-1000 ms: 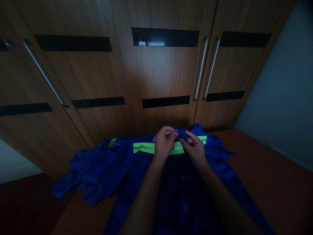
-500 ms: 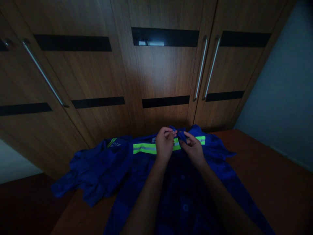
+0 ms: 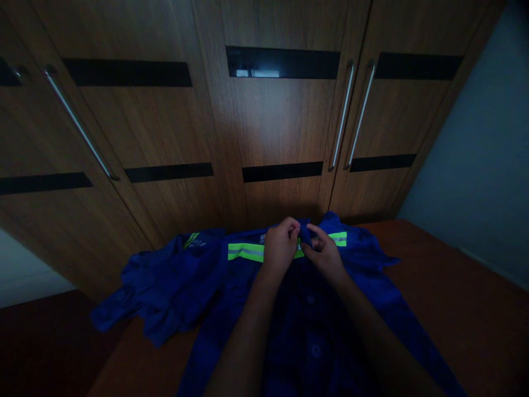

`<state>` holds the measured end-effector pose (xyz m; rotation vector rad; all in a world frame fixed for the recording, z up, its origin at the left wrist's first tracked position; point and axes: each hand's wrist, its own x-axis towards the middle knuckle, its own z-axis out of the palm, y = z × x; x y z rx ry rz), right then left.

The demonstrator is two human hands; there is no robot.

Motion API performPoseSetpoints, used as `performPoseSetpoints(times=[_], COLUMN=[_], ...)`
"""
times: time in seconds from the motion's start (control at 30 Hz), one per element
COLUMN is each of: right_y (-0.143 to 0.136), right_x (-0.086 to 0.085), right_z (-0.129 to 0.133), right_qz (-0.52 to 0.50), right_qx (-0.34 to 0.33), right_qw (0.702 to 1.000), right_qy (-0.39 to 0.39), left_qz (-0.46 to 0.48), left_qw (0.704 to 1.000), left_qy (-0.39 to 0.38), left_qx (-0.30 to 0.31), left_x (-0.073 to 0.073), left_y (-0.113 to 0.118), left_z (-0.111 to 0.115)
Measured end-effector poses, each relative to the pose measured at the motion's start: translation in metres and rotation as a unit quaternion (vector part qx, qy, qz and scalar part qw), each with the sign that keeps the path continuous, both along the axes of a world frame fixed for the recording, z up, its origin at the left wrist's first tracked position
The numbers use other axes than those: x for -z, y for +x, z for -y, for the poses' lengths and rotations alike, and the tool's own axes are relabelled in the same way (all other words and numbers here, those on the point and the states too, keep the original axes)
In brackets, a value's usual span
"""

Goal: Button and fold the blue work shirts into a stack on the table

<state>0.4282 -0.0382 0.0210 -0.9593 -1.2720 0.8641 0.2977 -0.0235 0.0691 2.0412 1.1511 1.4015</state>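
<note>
A dark blue garment (image 3: 248,286) with yellow-green and grey reflective strips lies spread out, its front with buttons facing up. At its upper middle, my left hand (image 3: 281,242) pinches the cloth edge with thumb and fingers. Close to its right, my right hand (image 3: 324,249) grips a raised fold of the same blue garment. The fingertips of both hands are almost together, and they hide the small spot between them. A sleeve (image 3: 165,286) with a short strip and pale lettering lies crumpled to the left.
The garment rests on a reddish-brown wooden surface (image 3: 446,292). Behind it stands a wooden wardrobe (image 3: 281,121) with black bands and long metal handles (image 3: 342,118). A pale wall (image 3: 463,182) is at the right.
My left hand's fingers have curled in more tightly and moved slightly right, closer to my right hand. The view has shifted a little.
</note>
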Motion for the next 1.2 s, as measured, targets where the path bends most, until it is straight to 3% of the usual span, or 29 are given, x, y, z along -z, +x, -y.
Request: performPoseSetpoints(times=[0.2,0.43,0.57,0.7,0.9,1.2], right_y=[-0.002,-0.008,-0.008,-0.007,-0.007,-0.001], right_x=[0.004,0.005,0.006,0.006,0.003,-0.001], right_z=[0.001,0.007,0.009,0.009,0.008,0.007], right_qz=[0.072,0.219,0.230,0.212,0.244,0.259], right_qx=[-0.013,0.019,-0.001,-0.024,0.037,0.147], right_qw=[0.997,0.973,0.970,0.973,0.963,0.948], right_qy=[0.018,0.071,0.084,0.093,0.104,0.113], left_qz=[-0.102,-0.017,0.004,-0.025,-0.109,-0.130], left_qw=[0.993,1.000,0.999,0.997,0.983,0.983], left_qy=[0.049,0.004,-0.008,-0.011,-0.014,-0.013], left_qx=[-0.012,-0.026,-0.032,-0.076,-0.149,-0.129], left_x=[-0.001,0.002,0.007,0.006,0.005,0.007], left_y=[-0.004,0.000,0.001,0.003,0.007,0.006], left_z=[0.002,-0.001,-0.003,-0.001,0.003,0.001])
